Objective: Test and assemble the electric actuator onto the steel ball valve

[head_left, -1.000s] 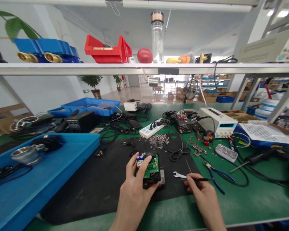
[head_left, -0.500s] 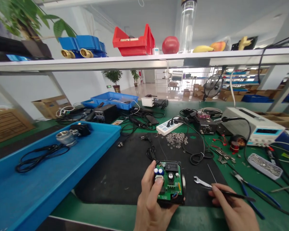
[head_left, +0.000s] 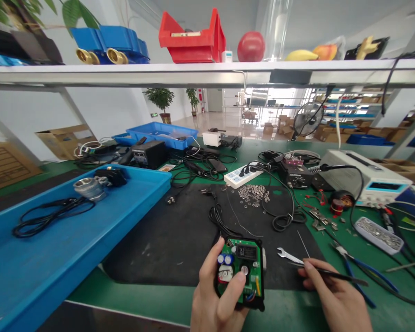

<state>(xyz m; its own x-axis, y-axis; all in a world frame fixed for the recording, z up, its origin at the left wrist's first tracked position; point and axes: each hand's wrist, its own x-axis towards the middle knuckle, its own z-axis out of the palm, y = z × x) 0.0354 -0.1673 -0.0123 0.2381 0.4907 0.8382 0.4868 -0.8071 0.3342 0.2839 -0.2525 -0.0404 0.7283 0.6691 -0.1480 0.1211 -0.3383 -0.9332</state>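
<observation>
My left hand (head_left: 216, 299) grips a small black module with a green circuit board (head_left: 244, 269) on top, thumb pressing on the board near its blue capacitors. It is held just above the front edge of the black mat (head_left: 180, 240). My right hand (head_left: 335, 299) pinches thin black tweezers (head_left: 335, 275), whose tip lies to the right of the board. A small silver wrench (head_left: 289, 256) lies on the mat between the board and the right hand.
A big blue tray (head_left: 55, 249) with a cable and a metal fitting fills the left. Behind the mat lie a pile of small washers (head_left: 253, 194), a white power strip (head_left: 242, 175), tangled cables, blue-handled pliers (head_left: 358, 269), a power supply (head_left: 363, 177) and a white parts dish (head_left: 378, 234).
The left hand has drawn the module toward me, off the mat's middle to the front edge, and tilted it up. The view has swung left. The right hand keeps the tweezers.
</observation>
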